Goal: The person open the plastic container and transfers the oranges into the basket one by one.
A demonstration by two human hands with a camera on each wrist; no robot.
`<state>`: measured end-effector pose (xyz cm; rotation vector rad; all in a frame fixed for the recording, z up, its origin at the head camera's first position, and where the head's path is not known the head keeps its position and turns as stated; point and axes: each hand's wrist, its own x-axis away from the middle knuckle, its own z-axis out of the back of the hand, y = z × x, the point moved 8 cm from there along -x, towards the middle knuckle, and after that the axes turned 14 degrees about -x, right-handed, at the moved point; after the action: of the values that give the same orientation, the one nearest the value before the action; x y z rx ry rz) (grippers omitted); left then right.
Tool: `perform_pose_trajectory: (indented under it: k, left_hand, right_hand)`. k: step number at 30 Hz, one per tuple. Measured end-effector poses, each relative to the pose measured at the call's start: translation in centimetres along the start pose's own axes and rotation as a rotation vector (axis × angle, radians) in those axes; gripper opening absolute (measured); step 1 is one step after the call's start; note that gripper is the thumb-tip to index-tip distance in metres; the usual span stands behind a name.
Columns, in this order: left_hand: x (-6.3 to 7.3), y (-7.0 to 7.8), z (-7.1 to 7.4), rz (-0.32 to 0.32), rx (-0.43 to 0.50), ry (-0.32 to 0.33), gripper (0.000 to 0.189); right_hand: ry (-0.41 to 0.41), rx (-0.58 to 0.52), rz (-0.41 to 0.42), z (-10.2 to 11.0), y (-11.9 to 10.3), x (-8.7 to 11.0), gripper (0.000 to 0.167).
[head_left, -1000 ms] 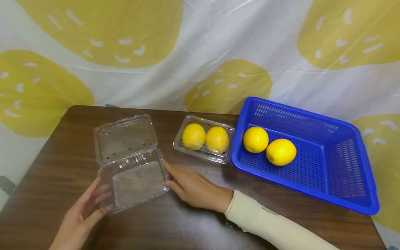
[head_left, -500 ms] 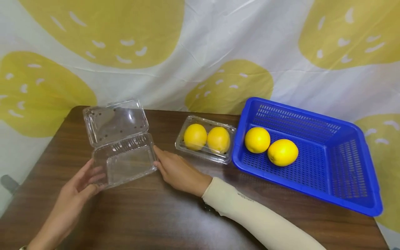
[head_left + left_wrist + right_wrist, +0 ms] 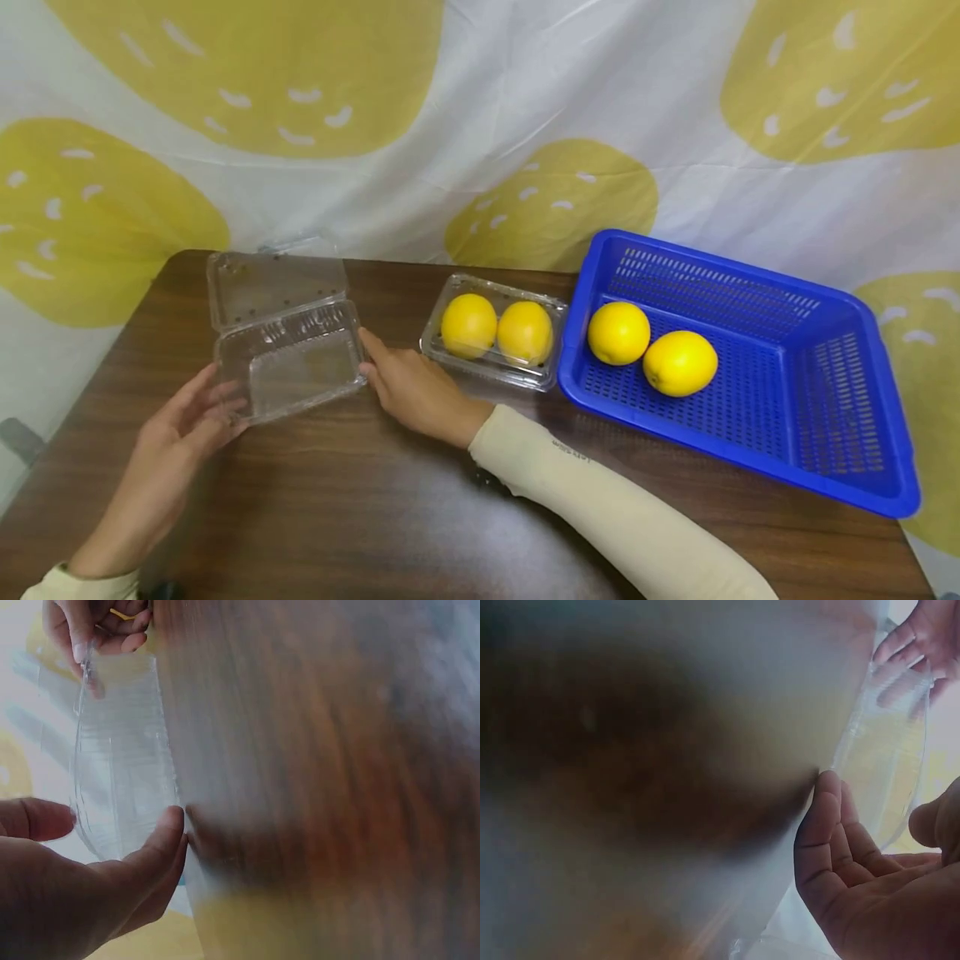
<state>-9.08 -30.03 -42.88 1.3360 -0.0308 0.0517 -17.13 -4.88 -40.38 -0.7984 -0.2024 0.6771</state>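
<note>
An open clear plastic clamshell box (image 3: 303, 371) sits at the left of the table, with nothing inside and its lid (image 3: 273, 287) folded back toward the curtain. My left hand (image 3: 168, 446) holds its left side, thumb at the near corner. On the opposite side, my right hand (image 3: 420, 392) grips the wall between thumb and fingers. The left wrist view shows the left thumb and fingers on either edge of the box (image 3: 124, 765). In the right wrist view, the fingertips of the right hand (image 3: 877, 892) lie by the box's lower edge.
A closed clear box (image 3: 487, 372) containing two yellow citrus fruits stands mid-table. Right beside it, a blue plastic basket (image 3: 738, 475) holds two more yellow fruits (image 3: 618, 333). A patterned curtain (image 3: 525, 75) hangs behind the brown table (image 3: 360, 517).
Both hands have moved the open box away from the person and slightly left, toward the table's back edge. The closed box, basket and fruits have stayed put.
</note>
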Motion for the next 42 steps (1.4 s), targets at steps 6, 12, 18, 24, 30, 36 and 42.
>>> perform_pose_trajectory:
  k: [6, 12, 18, 24, 30, 36, 42]
  left_hand:
    - [0.7, -0.3, 0.2, 0.048, 0.039, 0.029, 0.085]
    - [1.7, -0.2, -0.4, 0.046, 0.027, 0.012, 0.069]
    - [2.2, 0.1, -1.9, 0.055, -0.076, -0.031, 0.073]
    - [2.8, 0.7, -3.5, 0.064, -0.174, -0.05, 0.07]
    - [3.0, 1.4, -5.0, 0.036, -0.205, -0.067, 0.06]
    - [2.9, 2.4, -6.5, -0.041, -0.193, -0.078, 0.049]
    - [2.7, 3.3, -8.1, -0.065, -0.222, -0.085, 0.045]
  right_hand:
    - [0.001, -0.049, -0.063, 0.3, 0.8, 0.8, 0.068]
    - [-0.005, -0.025, -0.035, 0.6, 0.7, 2.8, 0.066]
    - [0.001, -0.048, -0.03, 1.6, 0.6, 4.8, 0.062]
    - [0.034, -0.072, -0.059, 3.0, 0.9, 7.2, 0.06]
    - [0.072, -0.064, -0.043, 4.1, 1.0, 9.2, 0.056]
    - [0.128, -0.049, -0.013, 5.4, 1.0, 10.5, 0.051]
    - [0.145, -0.05, 0.01, 6.0, 1.1, 11.7, 0.047]
